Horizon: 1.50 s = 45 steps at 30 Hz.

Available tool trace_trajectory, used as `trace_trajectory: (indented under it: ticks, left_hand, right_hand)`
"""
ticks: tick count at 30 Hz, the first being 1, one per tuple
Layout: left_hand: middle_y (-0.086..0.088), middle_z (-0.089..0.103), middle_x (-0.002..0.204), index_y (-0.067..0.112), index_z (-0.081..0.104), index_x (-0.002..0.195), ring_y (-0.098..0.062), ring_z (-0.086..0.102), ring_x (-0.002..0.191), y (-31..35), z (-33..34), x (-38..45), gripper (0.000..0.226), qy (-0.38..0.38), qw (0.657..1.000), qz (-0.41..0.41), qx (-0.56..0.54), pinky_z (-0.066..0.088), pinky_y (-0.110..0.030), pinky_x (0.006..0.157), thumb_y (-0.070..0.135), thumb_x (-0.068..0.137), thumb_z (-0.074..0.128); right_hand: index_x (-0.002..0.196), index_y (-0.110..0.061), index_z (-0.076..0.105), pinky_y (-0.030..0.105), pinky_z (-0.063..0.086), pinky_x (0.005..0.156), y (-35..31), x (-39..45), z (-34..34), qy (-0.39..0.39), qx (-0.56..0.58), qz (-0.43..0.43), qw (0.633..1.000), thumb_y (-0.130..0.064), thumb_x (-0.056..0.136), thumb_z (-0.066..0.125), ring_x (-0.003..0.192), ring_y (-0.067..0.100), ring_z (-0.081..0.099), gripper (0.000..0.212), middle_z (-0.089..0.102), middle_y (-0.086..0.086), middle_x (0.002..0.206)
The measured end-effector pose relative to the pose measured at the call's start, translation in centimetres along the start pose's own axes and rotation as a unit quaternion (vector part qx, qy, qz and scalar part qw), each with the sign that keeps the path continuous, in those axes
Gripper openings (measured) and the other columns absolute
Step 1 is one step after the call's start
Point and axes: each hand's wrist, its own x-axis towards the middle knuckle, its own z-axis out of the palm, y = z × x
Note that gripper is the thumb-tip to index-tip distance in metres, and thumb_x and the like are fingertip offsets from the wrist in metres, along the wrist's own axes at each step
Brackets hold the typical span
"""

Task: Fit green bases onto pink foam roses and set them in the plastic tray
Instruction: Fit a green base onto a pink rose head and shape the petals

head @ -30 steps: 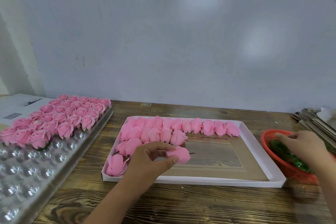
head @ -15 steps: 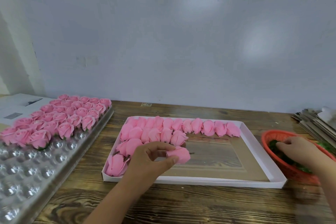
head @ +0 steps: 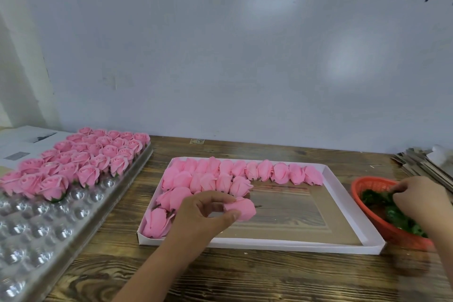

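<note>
Fingertips [head: 230, 200] and thumb of left hand [head: 203, 216] pinching one rose [head: 241, 208], held low over white box [head: 353, 206], just right of the loose pile. Bottom of that rose turned away; base fitted or not, cannot tell. Forearm running off bottom edge.

Right hand [head: 416, 200] down in red basket [head: 367, 185], fingers curled into green bases [head: 382, 201]. Fingertips buried in the green; gripping a base or only rummaging, cannot tell. Wrist and arm cut off at right edge, blurred.

Loose roses [head: 220, 174] lying on their sides in box, one full row along far wall, shorter rows toward left corner, some overlapping and partly covered by left hand. Box floor glossy, reflecting.

Plastic tray [head: 49, 223] at left, clear domed cells, near end and left side cut off by frame. Upright roses [head: 93, 157] filling far cells; dark green just visible under the nearest ones. Near cells showing only glare, hard to read.

Wooden table [head: 245, 274] under everything. Paper sheet [head: 22, 144] behind tray, print illegible. Stack of flat grey pieces [head: 416, 164] at far right, cut off, with a white blurred lump on top, not identifiable. Small label on table by wall, too small to read.
</note>
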Motion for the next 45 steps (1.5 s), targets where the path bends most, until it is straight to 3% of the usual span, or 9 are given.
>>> trace_trajectory:
  ticks: [4, 7, 12, 23, 29, 33, 38, 42, 45]
  left_hand:
    - [0.011, 0.072, 0.071, 0.033, 0.08, 0.087, 0.004, 0.064, 0.07, 0.0, 0.1, 0.0, 0.027, 0.0, 1.0, 0.002, -0.003, 0.051, -0.014, 0.064, 0.009, 0.075, 0.087]
    - [0.012, 0.071, 0.069, 0.032, 0.08, 0.086, 0.004, 0.063, 0.068, 0.1, 0.1, 0.0, 0.029, 0.002, 1.0, 0.005, -0.004, 0.05, -0.013, 0.063, 0.006, 0.076, 0.086]
    - [0.015, 0.071, 0.07, 0.034, 0.08, 0.087, 0.005, 0.063, 0.068, 0.2, 0.0, 0.0, 0.029, 0.0, 1.0, 0.007, 0.003, 0.049, -0.012, 0.064, 0.008, 0.075, 0.086]
    - [0.015, 0.072, 0.072, 0.036, 0.08, 0.088, 0.004, 0.064, 0.071, -0.1, -0.1, 0.1, 0.027, -0.007, 1.0, -0.001, 0.007, 0.05, -0.014, 0.065, 0.013, 0.076, 0.087]
    - [0.013, 0.073, 0.073, 0.036, 0.079, 0.089, 0.004, 0.065, 0.071, 0.0, -0.1, 0.0, 0.027, -0.008, 1.0, -0.003, 0.002, 0.051, -0.014, 0.066, 0.013, 0.076, 0.087]
    - [0.014, 0.072, 0.072, 0.035, 0.079, 0.09, 0.005, 0.064, 0.071, 0.1, -0.1, 0.0, 0.027, -0.006, 1.0, 0.001, 0.006, 0.05, -0.013, 0.066, 0.013, 0.076, 0.087]
    - [0.012, 0.075, 0.077, 0.035, 0.079, 0.09, 0.004, 0.066, 0.074, 0.2, 0.0, -0.1, 0.027, -0.006, 1.0, 0.0, 0.005, 0.051, -0.013, 0.066, 0.012, 0.076, 0.086]
    - [0.013, 0.073, 0.073, 0.035, 0.079, 0.089, 0.005, 0.065, 0.071, 0.3, 0.0, -0.1, 0.027, -0.006, 1.0, 0.004, 0.003, 0.051, -0.012, 0.065, 0.012, 0.076, 0.086]
    - [0.015, 0.072, 0.069, 0.033, 0.079, 0.089, 0.006, 0.064, 0.068, 0.4, 0.1, -0.2, 0.028, -0.006, 1.0, 0.005, -0.002, 0.05, -0.011, 0.064, 0.01, 0.076, 0.086]
  right_hand:
    - [0.094, -0.011, 0.065, 0.049, 0.058, 0.059, 0.6, 1.1, -0.1, 0.044, 0.069, 0.024, 0.996, 0.001, 0.081, 0.056, 0.061, 0.035, 0.061, 0.02, 0.061, 0.014, 0.077]
    - [0.107, -0.011, 0.066, 0.04, 0.054, 0.046, 0.6, 1.0, -0.1, 0.054, 0.083, 0.032, 0.995, -0.001, 0.082, 0.059, 0.057, 0.032, 0.062, 0.028, 0.063, 0.015, 0.078]
    - [0.079, -0.006, 0.064, 0.036, 0.054, 0.045, 0.1, -0.2, -0.5, 0.026, 0.07, 0.018, 0.997, 0.0, 0.081, 0.058, 0.047, 0.034, 0.063, 0.008, 0.064, 0.016, 0.058]
    - [0.083, -0.006, 0.058, 0.029, 0.046, 0.048, 0.5, -0.2, 0.3, -0.009, 0.097, 0.049, 0.994, -0.001, 0.082, 0.064, 0.058, 0.033, 0.063, 0.008, 0.065, 0.017, 0.068]
    - [0.073, -0.001, 0.065, 0.056, 0.059, 0.07, 1.0, 0.5, 0.5, -0.026, 0.136, 0.084, 0.987, 0.002, 0.08, 0.056, 0.065, 0.039, 0.07, 0.012, 0.07, 0.017, 0.063]
    - [0.07, -0.002, 0.068, 0.047, 0.058, 0.07, 1.7, 0.9, 1.2, -0.045, 0.133, 0.096, 0.985, -0.009, 0.092, 0.059, 0.062, 0.033, 0.069, 0.024, 0.069, 0.011, 0.054]
    - [0.061, -0.008, 0.069, 0.029, 0.045, 0.053, -0.4, -2.0, -0.2, -0.015, 0.14, 0.034, 0.989, -0.011, 0.092, 0.057, 0.055, 0.028, 0.065, 0.033, 0.064, 0.001, 0.043]
    - [0.056, -0.007, 0.066, 0.029, 0.042, 0.051, -3.9, -5.7, -1.3, 0.002, 0.193, -0.068, 0.979, -0.003, 0.086, 0.052, 0.053, 0.028, 0.061, 0.033, 0.063, 0.002, 0.046]
    - [0.071, -0.018, 0.07, 0.028, 0.045, 0.052, -7.3, -8.8, -1.1, -0.042, 0.269, -0.119, 0.955, -0.002, 0.087, 0.051, 0.051, 0.019, 0.064, 0.03, 0.07, -0.002, 0.057]
